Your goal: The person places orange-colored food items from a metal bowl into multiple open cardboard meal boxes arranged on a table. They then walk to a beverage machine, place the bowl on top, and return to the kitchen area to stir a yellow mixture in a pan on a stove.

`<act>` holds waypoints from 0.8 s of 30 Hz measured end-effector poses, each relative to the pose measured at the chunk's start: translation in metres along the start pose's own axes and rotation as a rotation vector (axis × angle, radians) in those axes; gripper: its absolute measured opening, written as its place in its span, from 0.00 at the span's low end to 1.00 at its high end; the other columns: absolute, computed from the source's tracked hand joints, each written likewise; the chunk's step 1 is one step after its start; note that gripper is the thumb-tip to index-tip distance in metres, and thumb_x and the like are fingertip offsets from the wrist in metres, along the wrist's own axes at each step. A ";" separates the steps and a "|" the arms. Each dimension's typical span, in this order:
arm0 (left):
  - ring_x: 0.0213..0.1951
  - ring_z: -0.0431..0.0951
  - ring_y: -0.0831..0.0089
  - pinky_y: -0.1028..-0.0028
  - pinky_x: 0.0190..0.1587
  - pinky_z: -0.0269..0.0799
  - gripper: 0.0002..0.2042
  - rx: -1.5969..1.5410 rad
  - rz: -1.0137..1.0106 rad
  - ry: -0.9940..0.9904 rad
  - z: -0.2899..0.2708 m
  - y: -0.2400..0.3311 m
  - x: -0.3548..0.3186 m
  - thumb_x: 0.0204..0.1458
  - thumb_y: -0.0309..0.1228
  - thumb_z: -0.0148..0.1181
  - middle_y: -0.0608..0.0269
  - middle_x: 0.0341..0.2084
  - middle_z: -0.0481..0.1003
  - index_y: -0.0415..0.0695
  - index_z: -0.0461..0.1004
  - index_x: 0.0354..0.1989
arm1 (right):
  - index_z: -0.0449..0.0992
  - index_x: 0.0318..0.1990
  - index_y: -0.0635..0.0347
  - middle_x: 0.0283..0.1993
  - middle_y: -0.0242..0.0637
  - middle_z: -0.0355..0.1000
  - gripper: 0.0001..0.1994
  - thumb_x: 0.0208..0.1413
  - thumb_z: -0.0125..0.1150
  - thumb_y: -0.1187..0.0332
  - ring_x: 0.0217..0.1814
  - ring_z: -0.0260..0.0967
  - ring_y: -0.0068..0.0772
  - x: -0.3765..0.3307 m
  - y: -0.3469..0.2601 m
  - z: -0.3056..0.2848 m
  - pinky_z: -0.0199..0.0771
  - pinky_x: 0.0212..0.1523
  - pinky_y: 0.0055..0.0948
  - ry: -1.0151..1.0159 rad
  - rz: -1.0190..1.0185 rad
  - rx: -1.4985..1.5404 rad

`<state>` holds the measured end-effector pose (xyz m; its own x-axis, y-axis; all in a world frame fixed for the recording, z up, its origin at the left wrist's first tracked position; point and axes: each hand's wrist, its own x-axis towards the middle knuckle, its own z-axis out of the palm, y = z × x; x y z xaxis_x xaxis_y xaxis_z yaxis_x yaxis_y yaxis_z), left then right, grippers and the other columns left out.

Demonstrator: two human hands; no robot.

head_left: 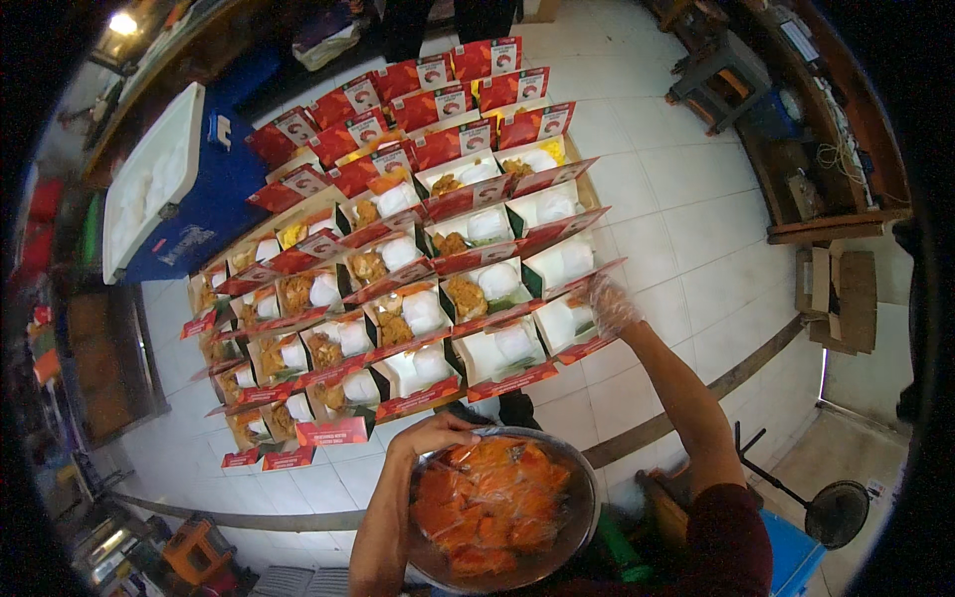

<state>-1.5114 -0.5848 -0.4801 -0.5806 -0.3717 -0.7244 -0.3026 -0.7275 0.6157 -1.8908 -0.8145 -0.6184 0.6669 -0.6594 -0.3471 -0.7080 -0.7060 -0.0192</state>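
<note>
My left hand [438, 436] grips the rim of a round metal bowl [585, 488], held low in front of me. Inside it lies a heap of clear plastic packets of orange-red sauce [492, 507]. My right hand [614, 306], in a clear plastic glove, reaches to the open meal box [589, 345] at the right end of a near row. Its fingers are partly hidden at the box's edge, so I cannot make out whether they hold anything. Several open red-and-white boxes stand in rows, many with white rice portions [426, 311] and fried chicken [395, 329].
A blue cool box [189, 234] with a white lid stands left of the boxes. Wooden shelving [836, 224], a dark stool [721, 85] and a cardboard carton [836, 298] are at the right. An orange stool [199, 549] sits at lower left. Another person's legs [403, 30] show at the far edge.
</note>
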 end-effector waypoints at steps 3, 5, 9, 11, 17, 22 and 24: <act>0.41 0.73 0.74 0.75 0.47 0.65 0.24 0.003 -0.027 0.044 0.000 0.004 0.000 0.49 0.50 0.64 0.60 0.35 0.79 0.43 0.80 0.46 | 0.71 0.52 0.62 0.53 0.47 0.69 0.17 0.55 0.50 0.69 0.52 0.68 0.45 -0.008 0.005 0.039 0.68 0.55 0.36 0.303 0.047 -0.527; 0.40 0.73 0.73 0.75 0.47 0.65 0.24 -0.022 -0.014 0.058 -0.001 0.011 -0.002 0.48 0.51 0.64 0.59 0.34 0.79 0.43 0.80 0.46 | 0.71 0.52 0.61 0.52 0.48 0.69 0.17 0.53 0.50 0.71 0.53 0.67 0.45 -0.008 0.013 0.047 0.68 0.55 0.37 0.378 0.063 -0.446; 0.41 0.74 0.74 0.75 0.48 0.65 0.24 -0.015 0.007 0.080 -0.002 0.027 -0.005 0.48 0.51 0.63 0.59 0.37 0.80 0.45 0.79 0.47 | 0.69 0.53 0.65 0.54 0.49 0.69 0.20 0.52 0.53 0.69 0.51 0.70 0.44 -0.001 0.030 0.058 0.71 0.51 0.38 0.060 0.112 0.048; 0.41 0.73 0.74 0.75 0.48 0.65 0.23 0.024 -0.001 0.083 -0.004 0.031 -0.002 0.49 0.49 0.63 0.60 0.37 0.80 0.45 0.79 0.47 | 0.69 0.52 0.65 0.51 0.50 0.70 0.19 0.53 0.53 0.68 0.48 0.70 0.45 0.004 0.035 0.071 0.72 0.48 0.39 0.143 0.054 -0.087; 0.36 0.73 0.75 0.74 0.43 0.67 0.22 0.101 0.065 0.104 -0.006 0.014 0.013 0.49 0.47 0.62 0.61 0.30 0.78 0.40 0.79 0.42 | 0.69 0.53 0.64 0.52 0.50 0.70 0.18 0.55 0.53 0.69 0.51 0.69 0.40 0.003 0.011 0.030 0.72 0.45 0.41 0.089 -0.004 -0.408; 0.44 0.76 0.69 0.73 0.50 0.66 0.25 0.020 0.038 0.097 -0.010 -0.009 0.023 0.46 0.48 0.64 0.56 0.41 0.79 0.42 0.79 0.47 | 0.68 0.49 0.63 0.46 0.50 0.69 0.15 0.56 0.53 0.67 0.44 0.70 0.42 -0.058 -0.092 -0.128 0.72 0.39 0.39 0.116 0.059 -0.286; 0.46 0.76 0.68 0.73 0.51 0.66 0.25 -0.028 -0.012 0.036 -0.012 -0.013 0.024 0.45 0.49 0.65 0.57 0.42 0.79 0.43 0.79 0.46 | 0.71 0.39 0.60 0.36 0.41 0.70 0.09 0.58 0.54 0.64 0.38 0.71 0.34 -0.096 -0.149 -0.172 0.72 0.29 0.31 0.355 -0.147 -0.534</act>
<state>-1.5119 -0.5915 -0.5088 -0.5490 -0.3832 -0.7428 -0.2880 -0.7475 0.5986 -1.8098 -0.6907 -0.4213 0.8485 -0.5273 -0.0446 -0.4521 -0.7660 0.4570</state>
